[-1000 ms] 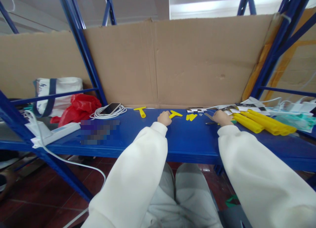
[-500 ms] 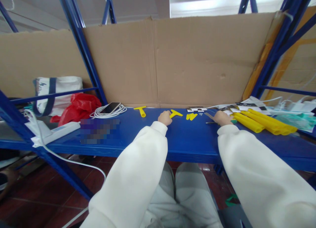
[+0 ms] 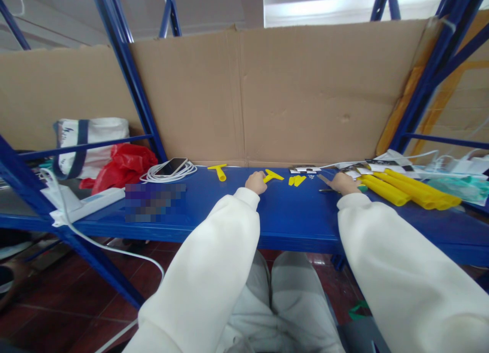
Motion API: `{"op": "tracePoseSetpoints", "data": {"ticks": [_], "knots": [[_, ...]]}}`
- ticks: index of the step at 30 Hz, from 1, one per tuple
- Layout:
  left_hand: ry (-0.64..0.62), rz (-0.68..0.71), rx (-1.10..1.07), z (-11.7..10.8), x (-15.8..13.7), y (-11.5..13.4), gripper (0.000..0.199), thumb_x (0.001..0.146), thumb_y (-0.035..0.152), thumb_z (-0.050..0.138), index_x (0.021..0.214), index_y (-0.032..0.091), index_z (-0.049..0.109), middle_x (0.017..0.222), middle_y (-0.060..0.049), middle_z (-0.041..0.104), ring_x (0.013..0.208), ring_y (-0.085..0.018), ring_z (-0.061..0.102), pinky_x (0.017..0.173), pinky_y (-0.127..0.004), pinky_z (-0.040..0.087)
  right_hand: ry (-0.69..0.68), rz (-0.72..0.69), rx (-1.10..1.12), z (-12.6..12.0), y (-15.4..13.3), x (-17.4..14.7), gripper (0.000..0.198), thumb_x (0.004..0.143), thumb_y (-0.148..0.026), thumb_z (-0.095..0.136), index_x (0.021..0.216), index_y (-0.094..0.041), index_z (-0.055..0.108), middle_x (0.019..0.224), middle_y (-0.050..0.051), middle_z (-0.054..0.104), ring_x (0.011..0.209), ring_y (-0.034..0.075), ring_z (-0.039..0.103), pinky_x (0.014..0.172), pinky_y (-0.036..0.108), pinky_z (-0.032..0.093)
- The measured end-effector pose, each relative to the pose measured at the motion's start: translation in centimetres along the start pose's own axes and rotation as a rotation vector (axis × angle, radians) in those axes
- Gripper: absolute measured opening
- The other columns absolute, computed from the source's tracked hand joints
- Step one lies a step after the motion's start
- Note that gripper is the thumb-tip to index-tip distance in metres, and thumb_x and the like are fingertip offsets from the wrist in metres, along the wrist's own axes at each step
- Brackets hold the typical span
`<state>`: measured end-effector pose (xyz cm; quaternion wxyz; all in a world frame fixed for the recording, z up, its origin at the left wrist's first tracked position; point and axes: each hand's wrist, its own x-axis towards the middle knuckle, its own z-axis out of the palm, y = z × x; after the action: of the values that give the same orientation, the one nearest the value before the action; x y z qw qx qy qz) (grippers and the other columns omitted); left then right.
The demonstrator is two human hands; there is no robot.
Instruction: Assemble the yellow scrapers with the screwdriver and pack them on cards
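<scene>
My left hand point(image 3: 255, 183) is closed at the stem end of a yellow T-shaped piece point(image 3: 274, 176), whose crossbar points away from me. A second yellow T-shaped piece point(image 3: 219, 171) lies to the left of it. Between my hands are small flat yellow pieces point(image 3: 297, 181) and some tiny silvery bits point(image 3: 310, 177). My right hand point(image 3: 346, 184) rests low on the blue shelf, its fingers curled and partly hidden. A thin greyish strip point(image 3: 324, 180) and a dark thin rod point(image 3: 326, 190) stick out on its left; whether it grips either is unclear.
Long yellow tubes point(image 3: 401, 189) lie right of my right hand. Black-and-white packets point(image 3: 305, 170) sit against the cardboard back panel point(image 3: 305, 93). On the left are a coiled white cable point(image 3: 158, 175) with a phone point(image 3: 172, 166), a red plastic bag point(image 3: 124, 167) and blue posts point(image 3: 132, 68).
The view has shifted very slightly. Both hands and the things around them look unmoved.
</scene>
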<state>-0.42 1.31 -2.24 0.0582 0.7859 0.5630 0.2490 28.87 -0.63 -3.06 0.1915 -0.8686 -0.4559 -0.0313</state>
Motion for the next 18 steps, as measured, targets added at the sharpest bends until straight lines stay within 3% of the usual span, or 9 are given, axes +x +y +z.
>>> {"op": "tracePoseSetpoints", "data": {"ticks": [12,18], "knots": [[-0.021,-0.004,0.014,-0.3,-0.1,0.2,0.032,0.086,0.009,0.058,0.116,0.014,0.068,0.122,-0.015,0.068,0.115,-0.024,0.063,0.098,-0.029,0.047,-0.072,0.043,-0.010,-0.9,-0.9,-0.9,0.056,0.083,-0.054,0.061,0.117,-0.010,0.068,0.125,0.026,0.064,0.122,0.041,0.057,0.094,0.055,0.045],[-0.062,-0.010,0.064,-0.2,-0.2,0.1,0.036,0.085,0.009,0.057,0.120,0.015,0.064,0.122,-0.014,0.068,0.114,-0.025,0.064,0.096,-0.030,0.048,-0.047,0.023,0.031,-1.3,-1.0,-1.1,0.053,0.084,-0.055,0.057,0.110,-0.012,0.071,0.123,0.026,0.065,0.120,0.041,0.058,0.094,0.058,0.044]]}}
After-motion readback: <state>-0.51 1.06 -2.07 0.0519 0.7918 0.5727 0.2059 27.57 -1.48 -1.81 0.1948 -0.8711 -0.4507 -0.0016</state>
